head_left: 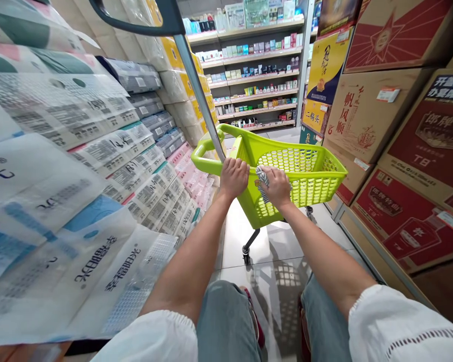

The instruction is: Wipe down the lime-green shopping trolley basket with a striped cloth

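Note:
A lime-green plastic shopping cart (pixel 305 193) stands sideways in front of me, with a slatted basket and black casters. My left hand (pixel 234 177) is closed over the cart's rim, close to the grey metal pole (pixel 202 90) that rises from it. A striped grey-and-white cloth (pixel 263 182) lies bunched under my right hand (pixel 276 186), whose fingers are wrapped round it against the cart's upper side. Part of the cloth is hidden by the palm.
Stacked packs of tissue paper (pixel 109 156) line the left side. Cardboard cartons (pixel 366 110) are piled along the right. Shelves of small boxed goods (pixel 254 75) stand at the back. Pale tiles (pixel 230 251) cover the narrow floor between.

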Demonstrator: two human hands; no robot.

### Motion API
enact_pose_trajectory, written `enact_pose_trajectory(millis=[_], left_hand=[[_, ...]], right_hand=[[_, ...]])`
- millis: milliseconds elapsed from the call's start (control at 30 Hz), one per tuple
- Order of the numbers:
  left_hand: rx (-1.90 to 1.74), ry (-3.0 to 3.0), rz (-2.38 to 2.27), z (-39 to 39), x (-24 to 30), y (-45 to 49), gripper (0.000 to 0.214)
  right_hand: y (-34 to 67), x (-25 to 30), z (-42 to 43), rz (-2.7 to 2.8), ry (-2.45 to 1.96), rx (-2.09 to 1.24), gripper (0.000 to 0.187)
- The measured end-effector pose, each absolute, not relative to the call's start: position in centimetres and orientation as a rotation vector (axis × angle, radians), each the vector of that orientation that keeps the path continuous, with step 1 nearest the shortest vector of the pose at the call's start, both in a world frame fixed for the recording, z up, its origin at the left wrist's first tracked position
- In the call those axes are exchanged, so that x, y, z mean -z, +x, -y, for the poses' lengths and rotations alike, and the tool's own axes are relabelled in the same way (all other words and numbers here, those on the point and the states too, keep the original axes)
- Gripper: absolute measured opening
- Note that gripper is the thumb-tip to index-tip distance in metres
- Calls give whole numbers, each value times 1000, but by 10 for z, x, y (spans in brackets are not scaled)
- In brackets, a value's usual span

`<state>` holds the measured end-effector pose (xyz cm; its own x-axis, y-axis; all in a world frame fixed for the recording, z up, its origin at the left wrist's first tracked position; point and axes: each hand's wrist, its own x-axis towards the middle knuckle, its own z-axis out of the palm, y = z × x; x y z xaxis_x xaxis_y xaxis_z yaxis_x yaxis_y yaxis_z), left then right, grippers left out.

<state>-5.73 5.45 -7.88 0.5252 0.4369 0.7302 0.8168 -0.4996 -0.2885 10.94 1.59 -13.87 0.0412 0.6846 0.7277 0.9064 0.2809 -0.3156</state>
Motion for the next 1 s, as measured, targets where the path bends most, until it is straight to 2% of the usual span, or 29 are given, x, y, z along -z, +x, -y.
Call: enact_pose_trajectory(millis=[167, 333, 567, 733, 1000], left_hand=[[667, -2208, 1027, -50, 62, -56, 33], [448, -2308, 976, -52, 47, -53, 33], [478, -2342, 941, -59, 53, -59, 37], [488, -2339, 952, -63, 53, -63, 39], [514, -2342, 976, -57, 54, -60, 40]], right_hand=[[142, 156, -9, 1650, -1549, 429, 45], [114, 150, -10, 2011, -1275, 527, 42], [87, 168, -33, 2040, -1352, 526, 39], [97, 183, -25, 2265, -1311, 529, 32], [91, 154, -26, 2094, -1321, 532, 38]])
